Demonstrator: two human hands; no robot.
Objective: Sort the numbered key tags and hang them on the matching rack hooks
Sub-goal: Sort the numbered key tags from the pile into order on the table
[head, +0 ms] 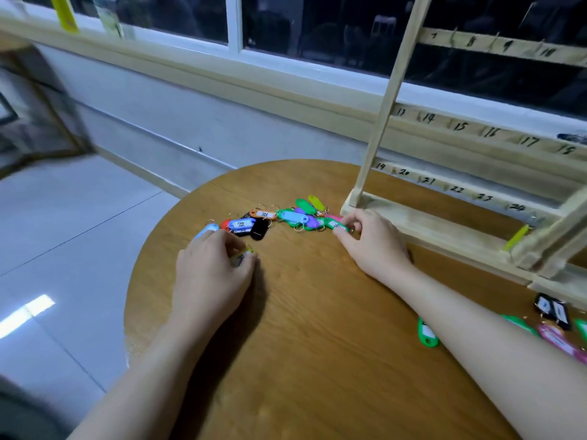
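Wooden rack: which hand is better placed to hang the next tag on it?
Probably the right hand: it pinches a green tag right beside the wooden rack base. The left hand, holding a yellowish tag, is farther away, on the far side of the pile.

place: plain indoor room, kind unclear | cues: round wooden worktop (286, 328) beside dark window (317, 27), white tiled floor (63, 249), pale wall (158, 122), hand-numbered wooden rack (476, 128)
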